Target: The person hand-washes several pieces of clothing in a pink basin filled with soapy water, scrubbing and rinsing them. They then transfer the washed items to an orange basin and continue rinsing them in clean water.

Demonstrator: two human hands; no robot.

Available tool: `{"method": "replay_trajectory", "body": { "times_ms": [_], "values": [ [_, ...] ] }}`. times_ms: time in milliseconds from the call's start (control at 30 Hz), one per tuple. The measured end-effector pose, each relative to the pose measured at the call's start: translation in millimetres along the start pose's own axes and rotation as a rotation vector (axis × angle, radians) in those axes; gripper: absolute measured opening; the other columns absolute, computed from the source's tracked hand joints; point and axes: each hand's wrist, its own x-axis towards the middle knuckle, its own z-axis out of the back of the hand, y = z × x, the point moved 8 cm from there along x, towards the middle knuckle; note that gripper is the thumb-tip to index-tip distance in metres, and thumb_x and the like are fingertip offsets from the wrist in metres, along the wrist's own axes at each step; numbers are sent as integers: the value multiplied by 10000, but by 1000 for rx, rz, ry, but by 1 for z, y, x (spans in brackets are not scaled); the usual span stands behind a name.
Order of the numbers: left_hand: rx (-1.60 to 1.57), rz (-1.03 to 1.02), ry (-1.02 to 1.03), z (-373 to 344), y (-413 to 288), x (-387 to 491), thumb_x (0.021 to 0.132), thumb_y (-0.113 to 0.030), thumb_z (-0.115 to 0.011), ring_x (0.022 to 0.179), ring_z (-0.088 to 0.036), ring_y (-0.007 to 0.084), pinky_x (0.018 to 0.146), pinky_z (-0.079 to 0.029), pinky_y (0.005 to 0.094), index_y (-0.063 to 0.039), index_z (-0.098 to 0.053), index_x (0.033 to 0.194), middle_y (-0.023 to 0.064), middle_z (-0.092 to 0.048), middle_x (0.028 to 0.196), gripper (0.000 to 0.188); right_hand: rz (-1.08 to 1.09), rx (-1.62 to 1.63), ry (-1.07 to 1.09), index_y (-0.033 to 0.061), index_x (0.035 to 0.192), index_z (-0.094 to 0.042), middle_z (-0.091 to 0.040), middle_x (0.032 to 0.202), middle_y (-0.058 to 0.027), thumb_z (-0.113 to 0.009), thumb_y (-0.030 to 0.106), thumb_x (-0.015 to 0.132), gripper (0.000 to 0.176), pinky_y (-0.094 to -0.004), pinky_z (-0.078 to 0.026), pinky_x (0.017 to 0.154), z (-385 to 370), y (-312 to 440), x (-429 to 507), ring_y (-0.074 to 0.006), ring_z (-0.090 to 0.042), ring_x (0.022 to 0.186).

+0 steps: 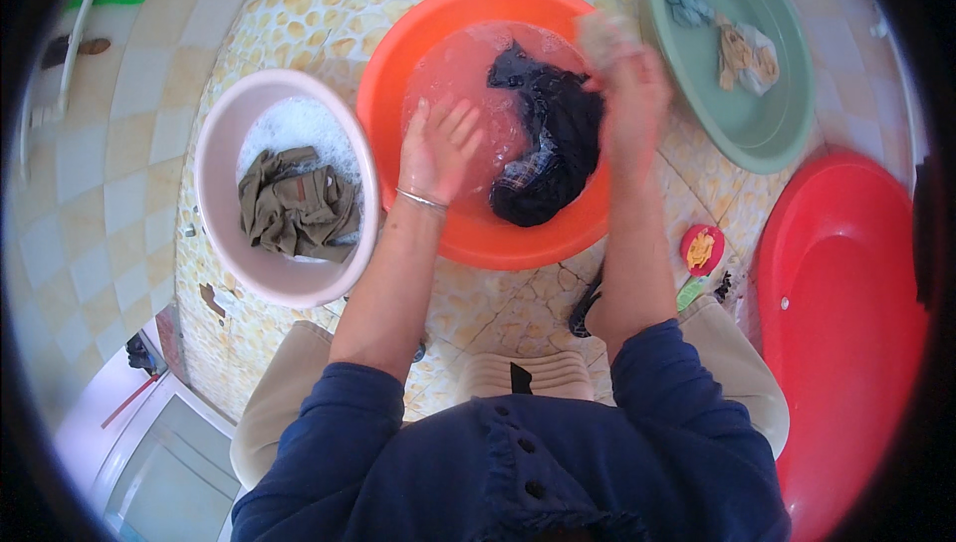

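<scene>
My left hand (441, 146), with a metal bangle at the wrist, is palm up with its fingers apart over the left part of an orange basin (388, 42). It holds nothing. A dark garment (564, 139) lies wet in the basin's cloudy water, with a plaid part (532, 167) showing. My right hand (635, 86), blurred, is above the basin's right rim and grips a pale, blurred item (606, 36) whose kind I cannot tell. To the left, an olive-brown garment (299, 202) lies in sudsy water in a pale pink basin (224, 243).
At the upper right stands a green basin (724, 120) with small cloths (747, 57) in it. A large red tub (829, 318) is at the right. A small red-rimmed dish (702, 249) with yellow pieces is on the tiled floor. A washboard-like ribbed object (553, 374) is between my knees.
</scene>
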Motion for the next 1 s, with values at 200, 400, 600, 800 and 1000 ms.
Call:
{"method": "replay_trajectory", "body": {
  "times_ms": [200,400,600,800,1000],
  "values": [
    [67,83,-158,41,29,7,962,-397,-455,1260,-458,296,1057,-364,420,13,-312,1403,189,-435,1395,618,-123,501,-243,13,1167,-538,-593,1137,-156,-490,316,980,359,-392,-501,869,53,4,30,-255,-588,1048],
    [1212,77,95,19,55,-3,887,-364,-572,1209,-500,335,1017,-393,425,-37,-421,1354,192,-532,1299,590,128,-1262,385,67,1341,-442,-489,1302,-182,-623,421,848,633,-555,-427,930,-7,-79,1,-361,-445,1236],
    [1889,-229,141,22,99,-1,742,-382,-726,1181,-516,390,1009,-412,426,-42,-409,1355,247,-540,1264,769,310,-1746,740,136,1349,-465,-457,1311,-134,-682,365,771,658,-565,-406,892,-41,-136,-49,-322,-401,1254],
    [1803,34,67,34,90,13,768,-358,-722,1080,-588,385,934,-464,434,-55,-490,1298,229,-610,1169,653,380,-1557,715,96,1170,-575,-539,1188,-105,-719,345,755,505,-499,-411,902,-50,-137,-44,-307,-460,1187],
    [1406,11,-8,28,51,-3,818,-227,-696,885,-676,300,816,-507,377,-7,-668,1090,179,-700,977,351,-43,-1194,556,37,1188,-573,-621,1132,-215,-634,375,854,479,-446,-465,921,-17,-151,26,-385,-591,1057]
  ]
}}
